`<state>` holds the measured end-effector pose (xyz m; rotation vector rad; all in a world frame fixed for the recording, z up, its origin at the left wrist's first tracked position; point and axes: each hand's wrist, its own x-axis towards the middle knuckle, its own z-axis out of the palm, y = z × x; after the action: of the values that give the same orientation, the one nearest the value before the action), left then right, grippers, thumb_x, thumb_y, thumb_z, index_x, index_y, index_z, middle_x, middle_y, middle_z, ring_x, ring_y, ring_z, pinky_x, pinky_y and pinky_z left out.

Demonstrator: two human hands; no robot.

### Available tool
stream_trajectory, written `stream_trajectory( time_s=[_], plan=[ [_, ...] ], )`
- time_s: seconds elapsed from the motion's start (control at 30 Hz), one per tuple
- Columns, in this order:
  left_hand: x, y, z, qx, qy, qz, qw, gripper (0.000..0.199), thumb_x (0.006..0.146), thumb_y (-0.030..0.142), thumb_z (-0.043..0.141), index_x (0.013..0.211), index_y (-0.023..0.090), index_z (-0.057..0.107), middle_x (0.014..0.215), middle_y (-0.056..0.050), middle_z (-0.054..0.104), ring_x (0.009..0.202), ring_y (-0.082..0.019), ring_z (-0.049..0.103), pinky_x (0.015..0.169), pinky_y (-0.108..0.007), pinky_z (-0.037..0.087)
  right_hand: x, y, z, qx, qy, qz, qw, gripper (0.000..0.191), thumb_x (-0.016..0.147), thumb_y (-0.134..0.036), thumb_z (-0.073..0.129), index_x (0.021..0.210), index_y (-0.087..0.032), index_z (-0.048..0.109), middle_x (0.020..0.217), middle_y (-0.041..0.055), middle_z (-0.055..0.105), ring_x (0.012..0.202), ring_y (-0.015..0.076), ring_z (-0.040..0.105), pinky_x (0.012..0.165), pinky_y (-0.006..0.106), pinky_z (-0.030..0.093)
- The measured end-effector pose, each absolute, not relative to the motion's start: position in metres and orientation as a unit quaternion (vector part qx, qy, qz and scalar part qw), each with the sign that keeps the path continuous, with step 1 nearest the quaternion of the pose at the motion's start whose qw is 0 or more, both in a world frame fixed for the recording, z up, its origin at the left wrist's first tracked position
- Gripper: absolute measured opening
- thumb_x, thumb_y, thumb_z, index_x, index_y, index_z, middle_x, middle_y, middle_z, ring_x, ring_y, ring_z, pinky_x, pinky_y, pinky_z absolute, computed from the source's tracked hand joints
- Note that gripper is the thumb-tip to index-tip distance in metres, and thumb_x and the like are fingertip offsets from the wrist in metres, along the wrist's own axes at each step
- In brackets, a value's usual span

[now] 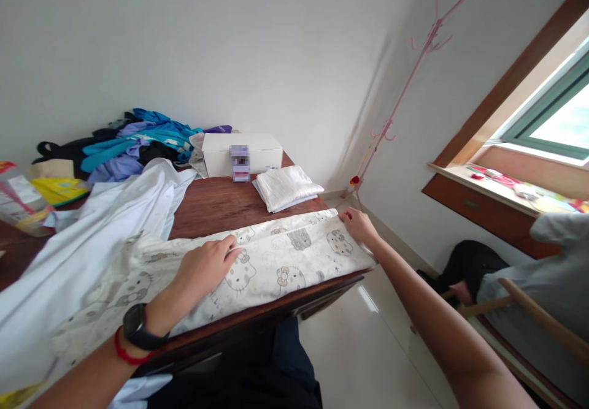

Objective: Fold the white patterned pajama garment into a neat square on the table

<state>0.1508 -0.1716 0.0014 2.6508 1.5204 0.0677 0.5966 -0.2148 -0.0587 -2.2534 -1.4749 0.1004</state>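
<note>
A white cloth printed with grey cat faces (pixel 264 259) lies folded in a long strip along the front edge of the dark wooden table (pixel 209 203). My left hand (pixel 209 266) rests on its middle, fingers bent and pressed together at a fold; whether they pinch the fabric is hidden. At the cloth's right end, my right hand (pixel 360 227) is closed on the far corner. Behind the cloth sits a small stack of folded white fabric (pixel 288 187).
A white box (pixel 262 151) stands at the back. Blue and dark clothes (pixel 151 136) are piled at the back left, with white fabric (pixel 105 219) before them. A pink coat rack (pixel 405 90) leans in the corner. A seated person (pixel 538 292) is at the right.
</note>
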Motion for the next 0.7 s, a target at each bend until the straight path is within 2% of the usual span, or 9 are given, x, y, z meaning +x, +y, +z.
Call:
stream_trajectory(
  time_s=[0.17,0.27,0.37,0.47,0.53,0.6,0.7],
  plan=[
    [0.15,-0.175,-0.002,0.865,0.5,0.043,-0.007,0.024,0.104,0.042,0.051,0.11,0.022,0.06,0.105,-0.008,0.072,0.093,-0.028,0.07,0.069,-0.033,0.048,0.594,-0.213,-0.066,-0.825,-0.519,0.032,0.222,0.021,0.097,-0.036,0.058,0.091,-0.02,0.068,0.085,0.0069,0.073,0.078,0.0214,0.063,0.067,0.027,0.037],
    [0.15,-0.18,-0.003,0.886,0.447,0.106,-0.066,0.033,0.102,0.038,0.056,0.126,0.016,0.061,0.122,-0.015,0.067,0.107,-0.033,0.066,0.083,-0.041,0.052,0.605,-0.22,-0.059,-0.835,-0.495,0.015,0.24,0.026,0.101,-0.038,0.05,0.1,-0.019,0.067,0.095,0.0094,0.074,0.088,0.0237,0.065,0.074,0.03,0.042],
    [0.153,-0.191,-0.004,0.927,0.332,0.162,-0.056,0.047,0.103,0.043,0.056,0.139,0.014,0.057,0.146,-0.018,0.056,0.129,-0.034,0.057,0.105,-0.047,0.047,0.612,-0.237,-0.044,-0.842,-0.476,-0.007,0.255,0.033,0.103,-0.041,0.043,0.107,-0.017,0.067,0.106,0.0127,0.072,0.094,0.0252,0.066,0.083,0.034,0.047],
    [0.162,-0.204,-0.012,0.963,0.222,0.154,-0.008,0.055,0.105,0.05,0.049,0.151,0.019,0.05,0.16,-0.012,0.045,0.146,-0.031,0.042,0.117,-0.046,0.038,0.59,-0.261,-0.034,-0.81,-0.52,-0.048,0.267,0.038,0.102,-0.045,0.044,0.116,-0.019,0.067,0.122,0.0146,0.068,0.108,0.0282,0.065,0.096,0.041,0.048],
    [0.17,-0.21,-0.022,0.967,0.216,0.135,0.009,0.06,0.106,0.054,0.044,0.155,0.02,0.046,0.163,-0.01,0.041,0.15,-0.031,0.038,0.12,-0.048,0.035,0.561,-0.275,-0.036,-0.753,-0.606,-0.052,0.25,0.045,0.103,-0.05,0.044,0.13,-0.02,0.064,0.139,0.0147,0.061,0.129,0.0304,0.057,0.11,0.045,0.043],
    [0.177,-0.21,-0.033,0.963,0.242,0.121,0.015,0.065,0.105,0.06,0.042,0.155,0.019,0.047,0.163,-0.013,0.041,0.15,-0.035,0.038,0.12,-0.052,0.034,0.53,-0.286,-0.044,-0.701,-0.686,-0.012,0.194,0.053,0.104,-0.054,0.043,0.145,-0.023,0.055,0.158,0.0124,0.046,0.147,0.0315,0.04,0.12,0.049,0.032],
    [0.183,-0.207,-0.045,0.959,0.261,0.106,0.014,0.069,0.103,0.063,0.041,0.154,0.018,0.05,0.162,-0.016,0.04,0.15,-0.038,0.037,0.12,-0.056,0.032,0.501,-0.294,-0.06,-0.716,-0.686,0.045,0.12,0.061,0.105,-0.059,0.036,0.157,-0.028,0.043,0.168,0.0071,0.031,0.157,0.0329,0.022,0.125,0.056,0.021]
  ],
)
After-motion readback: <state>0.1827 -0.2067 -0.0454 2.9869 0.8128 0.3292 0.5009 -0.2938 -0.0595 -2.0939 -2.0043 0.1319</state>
